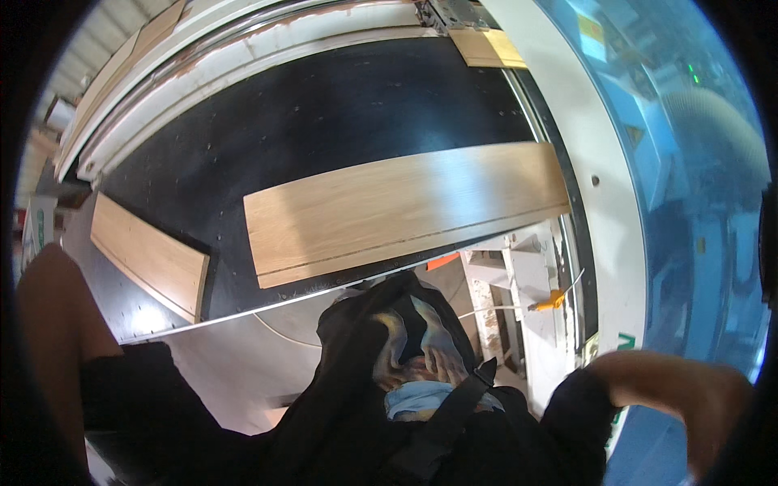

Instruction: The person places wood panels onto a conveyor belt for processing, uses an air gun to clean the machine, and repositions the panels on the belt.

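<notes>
"Long wooden board (405, 206), where's it sitting?"

"It's lying flat on the black tabletop (308, 113), the biggest surface here, its near long edge running just beside the table's front edge. White machine frame (600, 180) is standing to the right; short wooden board (150, 255) is lying to the left, not touching it."

"Hands?"

"Can't tell. Left arm (53, 324) and right arm (689, 385) are bending at the sides, but left hand and right hand are both falling outside the view. Wide, narrow, holding something: unknown."

"Handling guess?"

"Looking stiff, probably fairly weighty and awkward at that length. Not seeming fragile, though corners could chip. Face is shining, so maybe a bit slippery. I'm favouring both ends, fingers under, thumbs on top."

"What's unclear?"

"Blue panel (697, 211) is reflecting and blurring whatever's behind it. Pale wooden piece (490, 50) up top is partly hiding beneath a metal fixture (455, 14). Yellow fitting (553, 300) is showing too small to identify. Thin dark line along the long board's near edge: groove or mark, I'm not managing to tell."
</notes>
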Demonstrator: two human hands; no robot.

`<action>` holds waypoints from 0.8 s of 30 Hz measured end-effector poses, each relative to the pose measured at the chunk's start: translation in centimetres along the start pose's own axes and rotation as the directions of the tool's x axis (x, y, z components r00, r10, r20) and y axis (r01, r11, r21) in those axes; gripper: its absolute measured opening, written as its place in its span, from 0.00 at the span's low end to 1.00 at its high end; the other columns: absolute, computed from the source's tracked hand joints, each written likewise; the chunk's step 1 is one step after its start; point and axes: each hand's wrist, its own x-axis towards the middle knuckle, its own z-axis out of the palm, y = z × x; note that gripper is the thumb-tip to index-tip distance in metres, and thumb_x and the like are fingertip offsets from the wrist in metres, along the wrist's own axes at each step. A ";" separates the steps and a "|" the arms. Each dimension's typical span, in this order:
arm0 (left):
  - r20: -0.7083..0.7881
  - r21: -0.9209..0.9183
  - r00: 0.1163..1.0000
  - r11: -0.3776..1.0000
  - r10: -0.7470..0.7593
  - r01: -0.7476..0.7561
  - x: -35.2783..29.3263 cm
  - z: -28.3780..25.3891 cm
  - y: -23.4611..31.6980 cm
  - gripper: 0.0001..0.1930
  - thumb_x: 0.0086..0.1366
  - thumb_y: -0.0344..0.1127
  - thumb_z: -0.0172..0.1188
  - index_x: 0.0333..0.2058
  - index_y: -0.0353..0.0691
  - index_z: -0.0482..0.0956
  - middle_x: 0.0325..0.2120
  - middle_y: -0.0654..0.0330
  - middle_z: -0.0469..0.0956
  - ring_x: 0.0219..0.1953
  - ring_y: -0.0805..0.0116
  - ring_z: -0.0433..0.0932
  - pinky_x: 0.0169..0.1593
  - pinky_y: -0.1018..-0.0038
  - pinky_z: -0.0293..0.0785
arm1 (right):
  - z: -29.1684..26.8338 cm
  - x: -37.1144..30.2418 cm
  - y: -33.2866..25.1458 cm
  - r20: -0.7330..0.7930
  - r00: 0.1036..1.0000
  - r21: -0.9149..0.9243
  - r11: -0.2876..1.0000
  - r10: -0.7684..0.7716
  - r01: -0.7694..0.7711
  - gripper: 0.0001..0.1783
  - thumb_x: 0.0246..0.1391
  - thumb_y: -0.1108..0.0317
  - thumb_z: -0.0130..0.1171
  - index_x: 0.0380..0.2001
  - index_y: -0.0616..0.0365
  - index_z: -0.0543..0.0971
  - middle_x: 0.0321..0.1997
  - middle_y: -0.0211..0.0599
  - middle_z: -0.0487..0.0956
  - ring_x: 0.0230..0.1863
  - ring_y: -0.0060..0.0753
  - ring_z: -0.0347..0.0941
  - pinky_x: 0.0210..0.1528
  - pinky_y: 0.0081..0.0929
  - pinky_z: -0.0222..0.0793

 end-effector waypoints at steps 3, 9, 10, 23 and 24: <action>0.012 -0.016 1.000 1.000 0.003 -0.003 -0.2 0.9 0.6 0.17 0.70 0.39 0.64 0.55 0.41 0.83 0.50 0.51 0.83 0.56 0.55 0.79 0.63 0.60 0.71 | 4.8 -13.4 -0.9 0.094 0.908 -0.056 0.913 0.409 -0.405 0.13 0.68 0.69 0.60 0.52 0.62 0.83 0.49 0.43 0.85 0.48 0.34 0.82 0.55 0.31 0.77; 0.012 0.027 1.000 1.000 0.000 -0.001 0.0 0.7 0.3 0.17 0.70 0.39 0.64 0.55 0.41 0.83 0.51 0.51 0.83 0.57 0.54 0.79 0.63 0.59 0.70 | 10.5 -38.2 -6.6 0.102 0.612 -0.459 0.583 0.785 -0.671 0.32 0.62 0.55 0.66 0.64 0.61 0.72 0.58 0.60 0.76 0.56 0.64 0.74 0.56 0.52 0.72; 0.010 0.034 1.000 0.999 -0.003 0.002 0.2 1.0 -0.2 0.18 0.70 0.39 0.64 0.55 0.41 0.83 0.52 0.51 0.83 0.58 0.54 0.79 0.63 0.59 0.70 | 10.7 -41.5 -6.4 0.104 0.582 -0.486 0.552 0.807 -0.678 0.31 0.62 0.55 0.67 0.61 0.62 0.74 0.55 0.59 0.78 0.54 0.63 0.75 0.54 0.52 0.73; 0.677 -0.439 0.661 0.899 0.324 0.009 -19.9 7.7 12.9 0.21 0.65 0.38 0.70 0.56 0.43 0.83 0.54 0.52 0.82 0.60 0.51 0.78 0.66 0.57 0.69 | 9.4 -42.9 -5.3 0.273 0.249 0.231 0.188 0.929 -0.955 0.27 0.69 0.52 0.61 0.54 0.69 0.79 0.42 0.44 0.85 0.37 0.28 0.82 0.38 0.29 0.81; 0.708 -0.412 0.640 0.911 0.298 0.031 -21.4 7.6 12.2 0.22 0.65 0.38 0.70 0.57 0.43 0.82 0.55 0.53 0.82 0.60 0.52 0.78 0.67 0.57 0.69 | 10.1 -39.4 -6.2 0.237 0.251 0.369 0.152 0.939 -0.917 0.24 0.70 0.51 0.60 0.49 0.66 0.79 0.35 0.40 0.83 0.36 0.29 0.82 0.39 0.28 0.81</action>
